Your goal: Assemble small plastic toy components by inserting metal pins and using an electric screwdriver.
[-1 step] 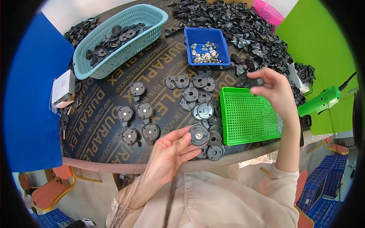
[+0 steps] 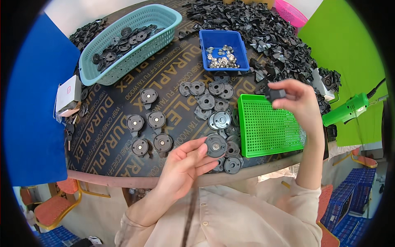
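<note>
Dark grey, plastic-looking disc (image 2: 216, 146) is pinched at its rim by the left hand (image 2: 182, 164), near the table's (image 2: 115, 162) close edge; probably light, stiff, slightly slick, best taken by the rim with the metal centre left clear. Black blocky part (image 2: 276, 94) is pinched by the right hand (image 2: 299, 101) near the green tray's (image 2: 242, 127) far rim; likely light, rigid. Space between is crowded by loose discs (image 2: 233, 165) and the tray's raised wall.

From my head, a wide fisheye view faces down across the counter (image 2: 108, 149), close above my left hand (image 2: 183, 164) and right hand (image 2: 301, 102), reaching the teal basket (image 2: 140, 58) at far left.
</note>
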`<state>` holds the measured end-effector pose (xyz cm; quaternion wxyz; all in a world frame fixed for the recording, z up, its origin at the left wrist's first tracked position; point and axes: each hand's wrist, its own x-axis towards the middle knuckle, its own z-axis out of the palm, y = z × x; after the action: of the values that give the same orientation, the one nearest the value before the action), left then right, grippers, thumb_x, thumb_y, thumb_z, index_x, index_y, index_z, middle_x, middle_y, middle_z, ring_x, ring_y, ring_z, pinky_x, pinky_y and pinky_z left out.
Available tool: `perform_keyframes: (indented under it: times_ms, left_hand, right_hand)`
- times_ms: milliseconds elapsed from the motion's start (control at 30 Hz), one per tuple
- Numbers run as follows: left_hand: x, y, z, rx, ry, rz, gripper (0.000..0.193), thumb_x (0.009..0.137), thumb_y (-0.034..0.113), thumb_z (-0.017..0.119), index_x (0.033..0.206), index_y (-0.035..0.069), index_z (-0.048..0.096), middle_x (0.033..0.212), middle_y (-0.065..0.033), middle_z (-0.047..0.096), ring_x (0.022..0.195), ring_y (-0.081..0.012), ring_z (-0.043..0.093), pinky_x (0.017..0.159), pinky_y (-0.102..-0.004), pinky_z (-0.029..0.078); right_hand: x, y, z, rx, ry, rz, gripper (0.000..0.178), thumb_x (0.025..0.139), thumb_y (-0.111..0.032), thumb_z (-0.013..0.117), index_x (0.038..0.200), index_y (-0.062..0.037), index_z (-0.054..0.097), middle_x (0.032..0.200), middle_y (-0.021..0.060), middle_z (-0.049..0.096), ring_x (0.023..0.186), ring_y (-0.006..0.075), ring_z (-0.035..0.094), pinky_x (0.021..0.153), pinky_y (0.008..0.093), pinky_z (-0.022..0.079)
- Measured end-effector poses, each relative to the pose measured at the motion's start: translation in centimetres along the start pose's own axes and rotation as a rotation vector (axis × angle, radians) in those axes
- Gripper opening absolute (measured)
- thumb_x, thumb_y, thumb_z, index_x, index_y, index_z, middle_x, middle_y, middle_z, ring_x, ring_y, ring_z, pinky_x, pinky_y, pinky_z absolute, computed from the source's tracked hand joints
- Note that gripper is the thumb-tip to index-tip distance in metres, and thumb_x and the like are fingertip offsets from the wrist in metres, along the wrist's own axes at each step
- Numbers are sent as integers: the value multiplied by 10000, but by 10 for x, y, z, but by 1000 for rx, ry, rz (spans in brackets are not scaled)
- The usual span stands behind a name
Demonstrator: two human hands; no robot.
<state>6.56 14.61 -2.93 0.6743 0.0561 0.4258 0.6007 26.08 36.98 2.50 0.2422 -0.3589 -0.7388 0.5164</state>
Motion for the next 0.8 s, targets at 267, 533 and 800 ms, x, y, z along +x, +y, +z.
perform_keyframes:
  times_ms: [267,533,800]
  left_hand:
    - [0,-1,5,-187,-31,-58,209,920,138,583,1095,39,525,1119,-140,634,1069,-275,624,908,-389,519]
    - [4,-14,14,-282,-90,-91,174,956,141,524,1091,32,521,1073,-115,634,984,-225,647,914,-377,524]
    - [0,-10,21,-271,-124,-64,165,982,137,465,1089,22,517,1140,-116,608,1045,-208,620,941,-380,512]
  right_hand:
    - [-64,8,49,239,252,-39,367,629,86,786,933,83,581,860,120,662,792,181,658,651,239,539]
    - [-84,5,101,312,231,-101,377,602,62,795,933,40,616,980,123,606,863,168,600,722,270,496]
    - [-82,22,115,244,223,-181,328,685,-92,809,936,9,623,1111,111,522,956,166,534,793,285,445]
